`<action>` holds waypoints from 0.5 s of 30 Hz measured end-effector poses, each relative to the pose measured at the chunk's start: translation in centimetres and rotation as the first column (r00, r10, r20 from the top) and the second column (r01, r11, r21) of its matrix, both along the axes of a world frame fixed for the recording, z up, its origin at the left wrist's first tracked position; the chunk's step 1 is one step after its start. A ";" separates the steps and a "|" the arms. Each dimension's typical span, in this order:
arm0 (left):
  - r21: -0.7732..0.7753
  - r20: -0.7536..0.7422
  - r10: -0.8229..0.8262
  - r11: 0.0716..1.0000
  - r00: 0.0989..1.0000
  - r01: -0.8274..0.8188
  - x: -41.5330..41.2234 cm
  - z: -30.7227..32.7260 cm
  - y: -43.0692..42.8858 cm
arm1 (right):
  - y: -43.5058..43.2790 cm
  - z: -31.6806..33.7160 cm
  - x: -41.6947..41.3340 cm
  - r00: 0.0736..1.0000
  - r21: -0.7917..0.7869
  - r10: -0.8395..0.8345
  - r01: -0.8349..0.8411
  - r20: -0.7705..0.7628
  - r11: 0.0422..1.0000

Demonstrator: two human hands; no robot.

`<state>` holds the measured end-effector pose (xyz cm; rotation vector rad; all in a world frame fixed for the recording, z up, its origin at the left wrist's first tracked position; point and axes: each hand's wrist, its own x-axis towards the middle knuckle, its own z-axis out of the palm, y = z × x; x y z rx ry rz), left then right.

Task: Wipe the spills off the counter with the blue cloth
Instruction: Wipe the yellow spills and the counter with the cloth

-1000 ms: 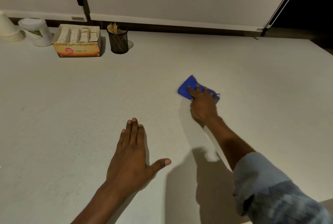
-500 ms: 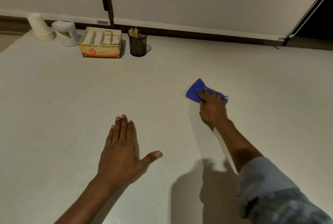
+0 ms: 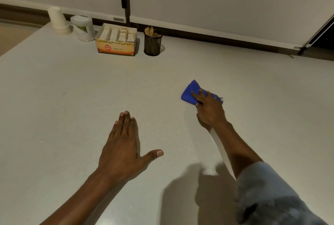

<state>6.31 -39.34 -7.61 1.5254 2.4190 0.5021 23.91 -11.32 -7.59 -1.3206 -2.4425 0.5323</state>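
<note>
Blue cloth (image 3: 190, 93) bunched flat on the white counter (image 3: 72, 98), right of centre, in the middle distance. Pinned under the right hand (image 3: 209, 109), fingers (image 3: 196, 96) laid forward across the near right part of the cloth, palm down, pressing rather than pinching; far left corner of the cloth sticking out bare beyond the fingertips. Right edge of the cloth slightly blurred. Right forearm reaching in from the near right, grey sleeve (image 3: 267, 194) pushed up above the elbow, its shadow lying dark on the counter to the left of it.

Left hand (image 3: 124, 150) flat on the counter, near and left of the cloth, well apart from it; four fingers close together pointing far, thumb stuck out to the right, holding nothing.

Along the far edge, at the left, lined up against the wall panels: stack of white paper cups (image 3: 59, 21) upside down, white tub (image 3: 82, 28) just to its right, then an open orange box (image 3: 116, 41) with packets standing in a row, then a black mesh holder (image 3: 152, 43) full of thin sticks. No spill clearly made out on the counter surface.
</note>
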 end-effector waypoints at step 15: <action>0.014 -0.011 -0.017 1.000 1.000 0.017 -2.9 -0.3 0.0 | -3.4 -0.1 -3.5 0.992 0.008 0.125 -0.125 -0.029 0.992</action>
